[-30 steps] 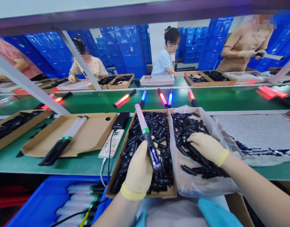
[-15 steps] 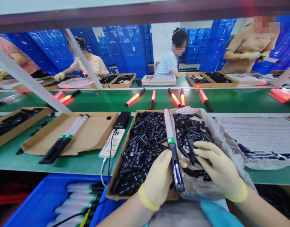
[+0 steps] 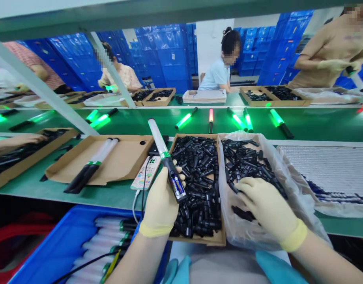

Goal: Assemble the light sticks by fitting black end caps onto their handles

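Below and left of the left hand (image 3: 160, 201), the smooth blue plastic bin (image 3: 60, 236) holds clear-tubed light sticks, and the black cable across them could snag if one were pulled out. Farther forward and left of that hand, two more light sticks (image 3: 92, 162) slant over the low front edge of a matte cardboard tray (image 3: 128, 157), so a sideways knock might roll them out. Just beside the left hand lies a patterned phone (image 3: 144, 173), whose thin white cord (image 3: 135, 203) a wrist could catch. The left hand, in a thin, wrinkled cream glove, is closed around the black handle of a light stick (image 3: 159, 138), frosted tube up; its battery slot is uncovered, so tilting it face-down could spill the shiny cylindrical batteries (image 3: 177, 187). Between the hands, glossy, ribbed black plastic parts (image 3: 199, 173) lie tangled, and a dropped cell might vanish among them. The right hand (image 3: 267, 205) is half open, fingers curled down at similar black pieces; whether it grips one cannot be told. Its fingertips could pinch the crinkled, translucent liner (image 3: 234, 232) along with a piece. Right of it, tightly packed silvery rows (image 3: 332, 157) could be disarranged by a dragging forearm.
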Demonstrator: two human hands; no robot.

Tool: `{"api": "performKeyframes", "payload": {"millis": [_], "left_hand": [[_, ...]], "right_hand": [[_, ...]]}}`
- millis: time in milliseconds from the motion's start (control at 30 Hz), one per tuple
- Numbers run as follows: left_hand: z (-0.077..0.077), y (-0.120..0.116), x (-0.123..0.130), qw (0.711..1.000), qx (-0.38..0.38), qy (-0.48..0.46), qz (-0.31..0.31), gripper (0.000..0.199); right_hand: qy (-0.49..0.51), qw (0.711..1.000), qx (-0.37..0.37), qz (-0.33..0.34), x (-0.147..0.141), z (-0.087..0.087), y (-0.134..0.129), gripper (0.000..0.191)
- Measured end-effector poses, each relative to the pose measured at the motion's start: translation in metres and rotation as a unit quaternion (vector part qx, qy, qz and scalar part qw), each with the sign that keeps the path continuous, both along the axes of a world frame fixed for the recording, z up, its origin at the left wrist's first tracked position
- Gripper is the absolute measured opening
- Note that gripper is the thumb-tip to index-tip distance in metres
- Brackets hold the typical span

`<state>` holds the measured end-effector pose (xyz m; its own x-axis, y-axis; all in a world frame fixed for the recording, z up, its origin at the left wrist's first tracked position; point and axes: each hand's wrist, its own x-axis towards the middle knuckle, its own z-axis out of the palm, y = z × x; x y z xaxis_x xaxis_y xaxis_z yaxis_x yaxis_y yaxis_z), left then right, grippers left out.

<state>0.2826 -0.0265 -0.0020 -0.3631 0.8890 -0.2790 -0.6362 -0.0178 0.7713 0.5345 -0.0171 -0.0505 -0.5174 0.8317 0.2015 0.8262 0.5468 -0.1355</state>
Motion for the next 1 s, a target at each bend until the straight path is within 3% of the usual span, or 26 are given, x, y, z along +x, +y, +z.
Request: {"api": "performKeyframes", "payload": {"millis": [67, 133, 200, 300, 467, 633, 700, 767, 867, 933, 1000], "left_hand": [[0.002, -0.003, -0.007, 1.0, 0.009, -0.012, 0.003, 0.022], [0.003, -0.008, -0.01, 1.0, 0.012, -0.017, 0.002, 0.02], [0.005, -0.013, -0.013, 1.0, 0.014, -0.017, 0.006, 0.021], [0.006, -0.02, -0.024, 1.0, 0.017, -0.016, 0.012, 0.023], [0.001, -0.027, -0.041, 0.999, 0.009, -0.006, 0.042, 0.023], [-0.008, -0.027, -0.034, 0.998, -0.044, -0.024, -0.038, 0.025], [-0.009, -0.026, -0.032, 0.996, -0.059, -0.031, -0.065, 0.026], [-0.008, -0.024, -0.034, 0.996, -0.053, -0.039, -0.067, 0.026], [-0.007, -0.022, -0.044, 0.998, -0.026, -0.041, -0.041, 0.026], [-0.007, -0.021, -0.049, 0.999, -0.002, -0.039, -0.022, 0.024], [-0.007, -0.022, -0.052, 0.999, 0.01, -0.045, -0.016, 0.023]], "right_hand": [[-0.038, 0.992, -0.077, 0.09, -0.042, 0.016, 0.005, 0.024], [-0.066, 0.983, -0.111, 0.129, -0.084, 0.024, 0.011, 0.021], [-0.074, 0.982, -0.121, 0.127, -0.115, 0.022, 0.018, 0.016], [-0.059, 0.982, -0.144, 0.109, -0.135, 0.01, 0.026, 0.014], [0.06, 0.971, -0.21, 0.099, -0.119, -0.003, 0.032, 0.019], [0.185, 0.926, -0.311, 0.102, -0.091, 0.007, 0.025, 0.03], [0.221, 0.918, -0.321, 0.066, -0.071, 0.014, 0.019, 0.034], [0.232, 0.936, -0.264, -0.012, -0.044, 0.02, 0.015, 0.032], [0.152, 0.978, -0.045, -0.136, -0.014, 0.021, 0.015, 0.037], [0.102, 0.987, 0.008, -0.122, -0.018, 0.018, 0.015, 0.035], [0.082, 0.993, -0.076, -0.023, -0.045, 0.013, 0.011, 0.03]]}}
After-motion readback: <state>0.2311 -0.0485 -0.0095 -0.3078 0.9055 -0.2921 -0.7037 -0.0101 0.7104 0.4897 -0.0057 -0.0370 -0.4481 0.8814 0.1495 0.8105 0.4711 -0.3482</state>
